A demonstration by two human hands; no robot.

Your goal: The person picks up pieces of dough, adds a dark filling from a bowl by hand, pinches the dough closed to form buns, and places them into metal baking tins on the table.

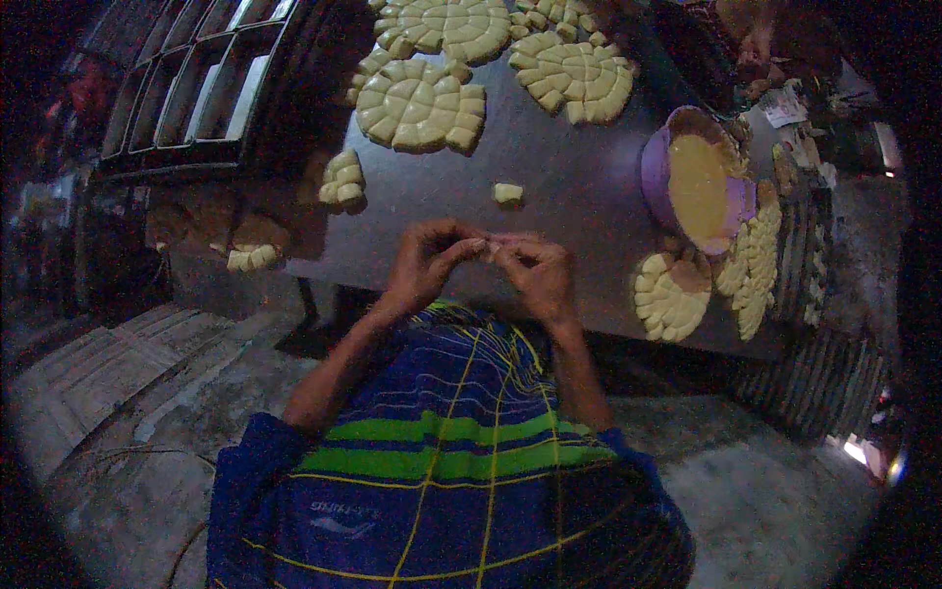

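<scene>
Close to the table's near edge, my left hand and my right hand meet with fingertips pinched together. Between them shows a small pale piece of dough, mostly covered by the fingers. Just beyond the hands, a single dough piece lies alone on the dark table. To the left of it sits a small cluster of dough pieces. Farther back, round slabs of cut dough lie flat, with another slab to the right.
At the right stands a purple basin with yellowish contents. Beside it are a round of dough pieces and a longer spread. A rack of metal trays is at the upper left. Another person's hand shows at the upper right.
</scene>
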